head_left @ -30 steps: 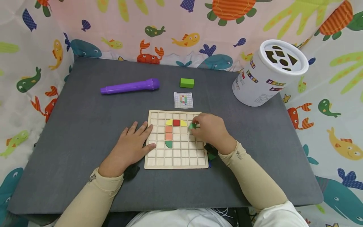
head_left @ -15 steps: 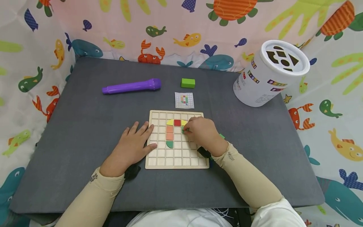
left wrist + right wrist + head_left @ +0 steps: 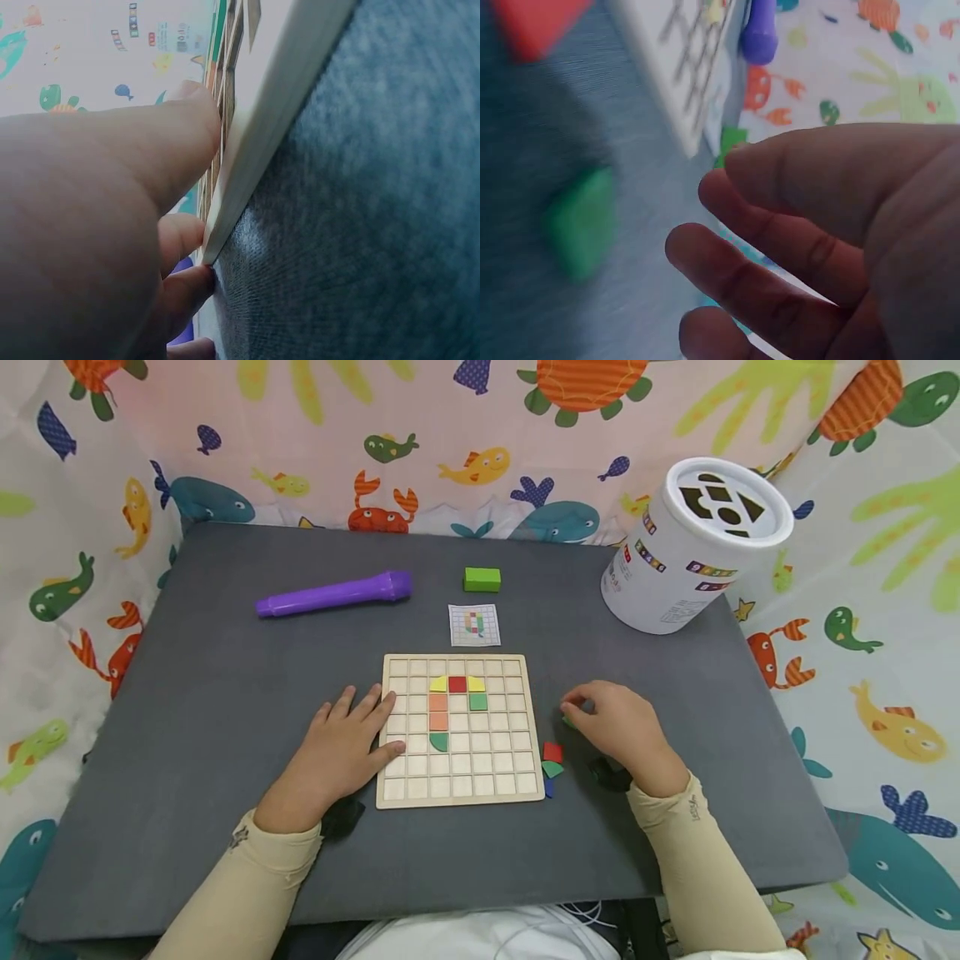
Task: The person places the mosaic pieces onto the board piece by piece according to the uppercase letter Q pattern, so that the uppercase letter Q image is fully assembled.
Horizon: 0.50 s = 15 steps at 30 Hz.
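My left hand (image 3: pixel 333 756) rests with spread fingers on the left edge of a wooden grid board (image 3: pixel 498 764). On the board, a red square tile (image 3: pixel 457 684) sits between two yellow pieces, with orange squares (image 3: pixel 438 702) and a green quarter-round tile (image 3: pixel 438 742) down the left. A green square tile (image 3: pixel 477 702) lies below the right yellow piece. Off the board's right side, my right hand (image 3: pixel 626 727) hovers with loosely bent fingers. In the right wrist view nothing is between those fingers, and a blurred green piece (image 3: pixel 583 223) lies apart from them on the table.
Beside the board's right edge lie a red tile (image 3: pixel 552 752), a green tile (image 3: pixel 552 768) and a blue piece (image 3: pixel 549 787). Behind it are a pattern card (image 3: pixel 474 639), a green block (image 3: pixel 482 580) and a purple tube (image 3: pixel 333 594). A white tub (image 3: pixel 667 577) stands back right.
The green square that my right hand held is now on the board below the right yellow piece. That hand has let go and moved right, off the board. My left hand stays put.
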Motion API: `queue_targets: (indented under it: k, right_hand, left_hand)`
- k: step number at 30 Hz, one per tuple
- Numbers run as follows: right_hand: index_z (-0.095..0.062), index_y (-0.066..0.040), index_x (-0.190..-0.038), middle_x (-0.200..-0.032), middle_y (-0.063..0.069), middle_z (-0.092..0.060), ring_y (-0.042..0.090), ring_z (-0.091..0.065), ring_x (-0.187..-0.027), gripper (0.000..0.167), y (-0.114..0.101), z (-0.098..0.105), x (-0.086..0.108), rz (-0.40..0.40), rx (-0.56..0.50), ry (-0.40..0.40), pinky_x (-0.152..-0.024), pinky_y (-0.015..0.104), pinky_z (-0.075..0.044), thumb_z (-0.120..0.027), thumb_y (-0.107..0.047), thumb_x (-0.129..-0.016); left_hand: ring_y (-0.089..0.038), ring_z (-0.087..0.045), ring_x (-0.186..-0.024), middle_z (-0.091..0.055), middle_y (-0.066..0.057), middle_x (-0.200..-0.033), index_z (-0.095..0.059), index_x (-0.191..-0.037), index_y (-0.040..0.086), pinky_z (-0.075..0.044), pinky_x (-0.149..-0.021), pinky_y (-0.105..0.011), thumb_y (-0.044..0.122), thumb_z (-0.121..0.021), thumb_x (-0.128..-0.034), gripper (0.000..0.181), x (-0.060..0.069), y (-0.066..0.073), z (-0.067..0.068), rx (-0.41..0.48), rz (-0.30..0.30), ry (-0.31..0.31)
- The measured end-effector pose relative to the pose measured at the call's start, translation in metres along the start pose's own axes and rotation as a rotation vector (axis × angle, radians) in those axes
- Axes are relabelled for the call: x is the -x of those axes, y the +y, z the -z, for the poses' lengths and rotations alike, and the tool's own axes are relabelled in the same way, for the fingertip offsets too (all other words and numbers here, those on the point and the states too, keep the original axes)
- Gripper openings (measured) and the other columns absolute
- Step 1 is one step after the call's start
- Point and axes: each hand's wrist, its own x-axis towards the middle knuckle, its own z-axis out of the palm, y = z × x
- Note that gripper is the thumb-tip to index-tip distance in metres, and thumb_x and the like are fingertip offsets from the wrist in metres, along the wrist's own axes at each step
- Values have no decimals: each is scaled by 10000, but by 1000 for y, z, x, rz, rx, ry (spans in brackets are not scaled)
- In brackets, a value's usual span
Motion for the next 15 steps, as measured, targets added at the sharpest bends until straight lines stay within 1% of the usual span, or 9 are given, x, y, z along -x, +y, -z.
queue_targets:
  k: [1, 4, 6, 7, 9, 11, 13, 15]
  right_hand:
    - [-835, -196, -1136, -1085, -8, -750, 195, -639, -814, 183, 5, -2, 5, -6, -6, 3, -692, 437, -548, -762, -307, -1009]
    - [-827, -166, -1162, -1155, 34, -746, 253, -694, -946, 221, 16, -10, 15, -5, -9, 21, -779, 493, -580, -795, -290, -982]
    - [-828, -153, -1161, -1186, 47, -747, 277, -708, -1027, 228, 21, -18, 17, -9, 2, 60, -815, 516, -589, -806, -263, -962]
    - [-830, -145, -1153, -1185, 54, -749, 287, -710, -1037, 223, 24, -22, 18, -10, 7, 84, -814, 519, -592, -803, -244, -954]
    - [-838, -140, -1129, -1173, 56, -760, 288, -720, -1008, 211, 26, -27, 18, -18, 11, 130, -769, 511, -599, -789, -212, -937]
    - [-848, -149, -1102, -1145, 46, -771, 263, -720, -949, 207, 25, -31, 18, -17, 17, 171, -714, 475, -597, -774, -194, -914]
    - [-853, -162, -1086, -1131, 32, -774, 230, -704, -892, 210, 21, -32, 19, -2, 14, 183, -662, 430, -580, -771, -201, -897]
    - [-856, -175, -1075, -1128, 18, -773, 196, -671, -820, 202, 13, -30, 19, 21, 0, 164, -610, 393, -549, -782, -216, -892]
  left_hand:
    - [-519, -155, -1579, -235, -181, -1743, -290, -1702, 99, -171, -1208, -735, 525, -577, -1087, 801, 0, 0, 1, -2, -2, 5]
    - [-524, -158, -1576, -239, -184, -1741, -296, -1700, 98, -172, -1205, -739, 523, -576, -1088, 796, 1, 0, 2, -1, -6, 15]
    - [-524, -152, -1577, -234, -182, -1743, -293, -1701, 101, -166, -1207, -738, 520, -571, -1090, 791, 1, 0, 1, 7, -6, 13]
    - [-524, -149, -1578, -231, -180, -1744, -292, -1702, 101, -161, -1209, -737, 517, -569, -1092, 788, 1, 0, 1, 12, -5, 12]
    - [-528, -144, -1577, -225, -183, -1745, -290, -1702, 98, -153, -1211, -737, 506, -568, -1095, 782, 1, 0, 0, 21, -1, 5]
    - [-532, -139, -1576, -220, -187, -1746, -285, -1702, 96, -148, -1212, -736, 500, -566, -1098, 779, 1, -1, 0, 24, 2, 2]
    - [-539, -141, -1573, -223, -193, -1743, -288, -1700, 91, -148, -1210, -739, 498, -569, -1097, 780, 1, -1, 0, 21, 0, 4]
    - [-543, -145, -1571, -230, -197, -1740, -293, -1698, 88, -151, -1207, -743, 504, -570, -1095, 783, -1, -1, 1, 15, -6, 6]
